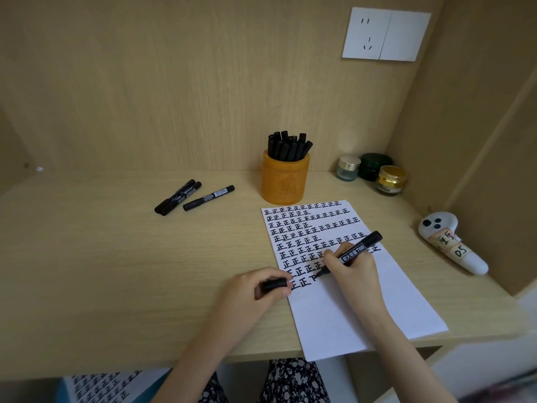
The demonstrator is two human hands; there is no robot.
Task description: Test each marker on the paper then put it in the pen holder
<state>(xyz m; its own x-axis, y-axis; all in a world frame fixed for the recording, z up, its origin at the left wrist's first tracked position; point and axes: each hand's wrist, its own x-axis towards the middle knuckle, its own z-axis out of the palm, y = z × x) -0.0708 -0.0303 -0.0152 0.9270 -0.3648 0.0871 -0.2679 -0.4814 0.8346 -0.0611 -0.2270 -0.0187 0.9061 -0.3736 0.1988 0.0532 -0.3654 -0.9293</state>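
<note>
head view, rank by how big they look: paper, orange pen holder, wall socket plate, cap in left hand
1. paper
2. wall socket plate
3. pen holder
4. cap, held in the left hand
Looks only: the plate sits farther off than the holder, so true order is unsure.

Pale wood-grain table point(116, 271): matt, smooth.
White paper sheet point(363, 309): matt, smooth.
Orange carved pen holder point(286, 181): faintly glossy, relief-textured.
Black plastic markers point(290, 148): satin sheen.
Gold-lidded glass jar point(390, 180): glossy, metallic lid.
</note>
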